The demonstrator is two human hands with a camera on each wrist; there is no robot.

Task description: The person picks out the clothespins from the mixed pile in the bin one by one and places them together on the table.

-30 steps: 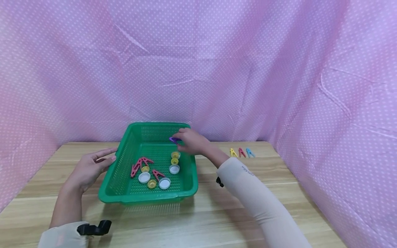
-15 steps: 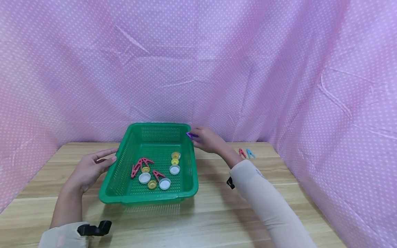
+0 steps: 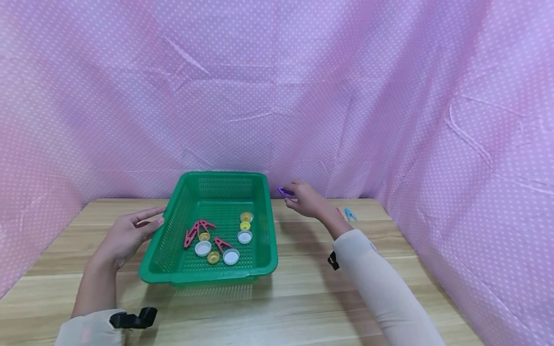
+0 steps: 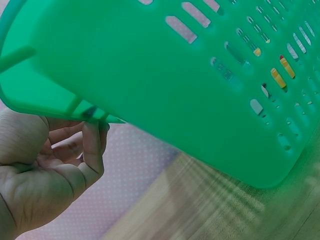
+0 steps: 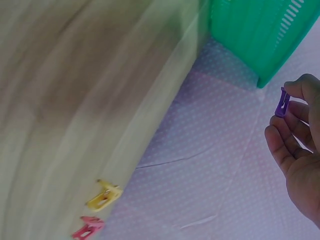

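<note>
My left hand [image 3: 125, 238] pinches the left rim of a green plastic basket [image 3: 207, 278]; the left wrist view shows thumb and fingers at the rim's edge. Inside the basket lie several red clothespins [image 3: 221, 243], white bottle caps [image 3: 202, 248] and yellow caps [image 3: 213, 258]. To the right of the basket, raised near the table's back edge, my right hand [image 3: 308, 201] holds a purple clothespin [image 5: 283, 103] between thumb and fingers. In the head view, the right hand and forearm hide a yellow clothespin [image 5: 104, 196], which shows in the right wrist view.
On the wooden table [image 3: 303, 298], a blue clothespin [image 3: 350, 214] and a red one [image 5: 88, 228] lie at the back right, in a row with the yellow one. A pink dotted curtain [image 3: 277, 96] hangs behind the table and along its sides.
From above the basket's back right corner, my right hand has moved rightward, carrying the purple clothespin out past the rim. My left hand and the basket have stayed practically in place.
</note>
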